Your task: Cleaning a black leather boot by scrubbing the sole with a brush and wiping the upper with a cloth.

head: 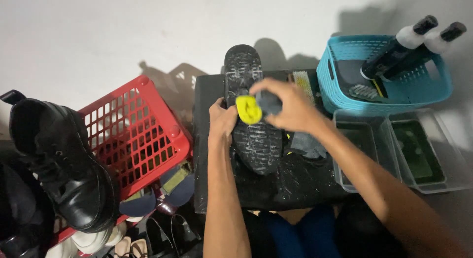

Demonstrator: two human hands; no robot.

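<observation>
Right hand (288, 106) is closed around a yellow sponge (249, 109) and presses it on the upturned sole of a black shoe (251, 110), while left hand (221, 121) grips the shoe's side, steadying it on the black stand (295, 181)

Bright frontal light, hard shadows thrown up pale wall (98, 31); right hand (286, 105) motion-blurred; lower corners dim.
</observation>
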